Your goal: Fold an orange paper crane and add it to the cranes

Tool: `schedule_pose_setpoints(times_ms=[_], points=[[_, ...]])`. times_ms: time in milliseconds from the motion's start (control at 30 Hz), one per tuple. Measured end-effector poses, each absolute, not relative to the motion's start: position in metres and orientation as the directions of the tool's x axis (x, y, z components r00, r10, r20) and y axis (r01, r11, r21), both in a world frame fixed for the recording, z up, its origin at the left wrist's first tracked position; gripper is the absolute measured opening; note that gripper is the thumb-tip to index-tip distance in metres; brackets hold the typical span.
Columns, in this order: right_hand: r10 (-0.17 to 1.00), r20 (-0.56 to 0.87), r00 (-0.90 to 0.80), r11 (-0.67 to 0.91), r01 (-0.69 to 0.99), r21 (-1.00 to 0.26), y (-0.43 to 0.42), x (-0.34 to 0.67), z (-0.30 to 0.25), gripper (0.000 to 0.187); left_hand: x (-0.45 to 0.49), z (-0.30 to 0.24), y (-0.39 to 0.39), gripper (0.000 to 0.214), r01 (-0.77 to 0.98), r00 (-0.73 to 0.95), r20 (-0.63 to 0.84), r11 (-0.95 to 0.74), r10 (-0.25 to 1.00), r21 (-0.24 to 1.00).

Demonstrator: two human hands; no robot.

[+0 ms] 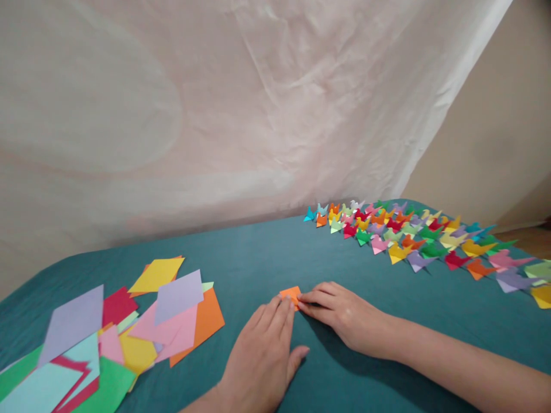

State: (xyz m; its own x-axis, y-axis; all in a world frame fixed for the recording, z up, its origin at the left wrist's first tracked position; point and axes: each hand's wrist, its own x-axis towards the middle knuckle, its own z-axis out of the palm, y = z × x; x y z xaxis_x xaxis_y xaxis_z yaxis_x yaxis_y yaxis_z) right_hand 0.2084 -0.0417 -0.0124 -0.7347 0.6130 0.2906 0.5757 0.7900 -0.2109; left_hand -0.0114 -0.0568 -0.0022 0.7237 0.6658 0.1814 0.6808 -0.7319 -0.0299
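Note:
A small folded orange paper lies on the teal cloth in front of me. My left hand lies flat with its fingers stretched out, the fingertips pressing the near edge of the orange paper. My right hand comes in from the right, its fingers pressed together on the paper's right edge. Most of the orange paper is hidden under the fingertips.
A loose pile of coloured paper squares is spread at the left. Several rows of small folded paper figures in many colours stand at the back right. A pale wrinkled sheet hangs behind the surface.

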Motion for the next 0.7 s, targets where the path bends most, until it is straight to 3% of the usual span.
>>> schedule_pose_setpoints(times_ms=[233, 700], points=[[0.612, 0.297, -0.733, 0.791, 0.574, -0.214, -0.043, 0.208, -0.012, 0.040, -0.014, -0.003, -0.056, 0.063, 0.706, 0.705, 0.146, -0.707, 0.694, -0.051], [0.633, 0.265, -0.728, 0.774, 0.597, -0.210, -0.044, 0.207, -0.013, 0.042, -0.016, 0.008, -0.052, 0.061, 0.715, 0.698, 0.054, -0.699, 0.714, 0.016]])
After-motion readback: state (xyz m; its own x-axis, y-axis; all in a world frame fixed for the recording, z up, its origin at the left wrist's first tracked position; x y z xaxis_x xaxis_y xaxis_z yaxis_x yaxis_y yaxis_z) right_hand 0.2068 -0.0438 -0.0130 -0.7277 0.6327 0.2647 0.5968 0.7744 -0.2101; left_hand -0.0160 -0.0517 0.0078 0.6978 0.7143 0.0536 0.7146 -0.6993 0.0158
